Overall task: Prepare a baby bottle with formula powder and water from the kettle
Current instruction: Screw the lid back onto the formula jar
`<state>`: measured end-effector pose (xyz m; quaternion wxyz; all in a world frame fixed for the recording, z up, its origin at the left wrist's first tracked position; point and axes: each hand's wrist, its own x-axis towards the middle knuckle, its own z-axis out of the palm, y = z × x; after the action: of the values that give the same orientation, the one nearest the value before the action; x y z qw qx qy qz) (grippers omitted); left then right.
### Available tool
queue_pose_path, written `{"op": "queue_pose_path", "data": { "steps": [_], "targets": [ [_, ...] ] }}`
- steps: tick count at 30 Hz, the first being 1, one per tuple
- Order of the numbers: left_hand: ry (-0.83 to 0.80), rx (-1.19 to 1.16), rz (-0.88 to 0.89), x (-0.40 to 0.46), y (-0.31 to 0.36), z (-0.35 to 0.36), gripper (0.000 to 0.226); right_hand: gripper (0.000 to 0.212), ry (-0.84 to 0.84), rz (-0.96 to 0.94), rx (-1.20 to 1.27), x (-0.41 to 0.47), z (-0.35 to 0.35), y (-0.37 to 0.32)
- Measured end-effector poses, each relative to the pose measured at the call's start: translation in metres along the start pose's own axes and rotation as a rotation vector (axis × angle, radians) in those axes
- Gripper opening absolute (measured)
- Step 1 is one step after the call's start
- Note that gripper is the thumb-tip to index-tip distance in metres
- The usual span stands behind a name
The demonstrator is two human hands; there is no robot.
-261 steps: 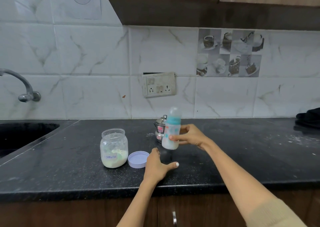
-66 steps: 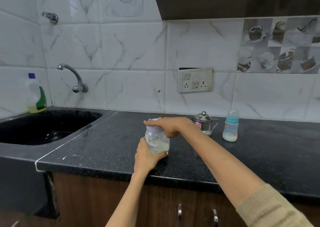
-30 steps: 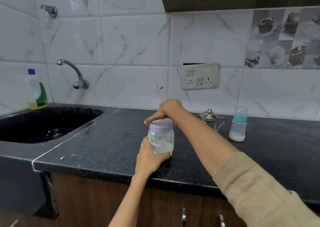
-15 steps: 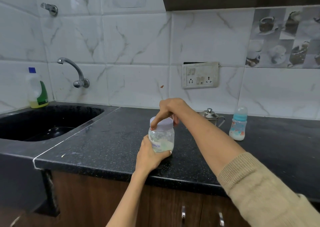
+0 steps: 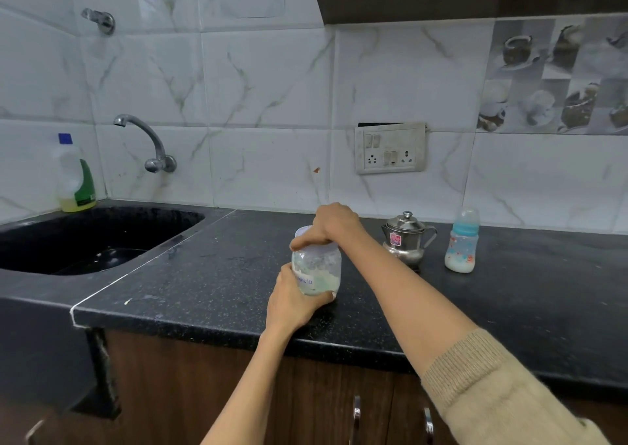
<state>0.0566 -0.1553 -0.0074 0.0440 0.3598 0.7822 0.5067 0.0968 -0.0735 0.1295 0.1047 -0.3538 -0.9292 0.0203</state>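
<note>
A clear formula jar (image 5: 321, 269) with pale powder stands on the black counter (image 5: 221, 281) near its front edge. My left hand (image 5: 292, 300) wraps the jar's lower body. My right hand (image 5: 331, 223) grips the pale purple lid (image 5: 302, 233) on top of the jar, covering most of it. A small steel kettle (image 5: 406, 239) with a lid stands behind to the right. Further right stands the baby bottle (image 5: 462, 242), capped, with a teal collar and white liquid at the bottom.
A black sink (image 5: 85, 237) lies at the left, with a wall tap (image 5: 149, 145) above it and a dish soap bottle (image 5: 73, 174) at its back corner. A wall socket panel (image 5: 390, 148) sits behind the kettle. Cabinet doors with handles (image 5: 356, 417) are below the counter.
The baby bottle was set down at the right and the lid put on the jar. Over the last second my right hand has turned on the lid and closed down over it.
</note>
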Motion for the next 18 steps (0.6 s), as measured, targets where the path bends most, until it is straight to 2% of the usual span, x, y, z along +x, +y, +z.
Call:
{"op": "queue_pose_path", "data": {
  "steps": [3, 6, 10, 14, 18],
  "targets": [
    [-0.001, -0.013, 0.015, -0.005, 0.002, -0.003, 0.087, 0.059, 0.120, -0.007, 0.195, -0.016, 0.019, 0.018],
    [-0.014, 0.001, 0.027, -0.008, 0.000, -0.003, 0.082, 0.064, 0.230, -0.030, 0.521, -0.031, 0.042, 0.042],
    [-0.024, 0.011, 0.058, -0.007, -0.001, -0.003, 0.078, 0.077, 0.170, -0.064, 0.962, -0.048, 0.078, 0.071],
    [-0.115, -0.063, 0.065, -0.002, -0.006, -0.006, 0.081, 0.076, 0.075, -0.047, 1.080, -0.050, 0.112, 0.084],
    [-0.138, -0.224, 0.027, 0.004, -0.009, -0.011, 0.049, 0.067, 0.072, -0.042, 1.112, -0.045, 0.118, 0.088]
  ]
}}
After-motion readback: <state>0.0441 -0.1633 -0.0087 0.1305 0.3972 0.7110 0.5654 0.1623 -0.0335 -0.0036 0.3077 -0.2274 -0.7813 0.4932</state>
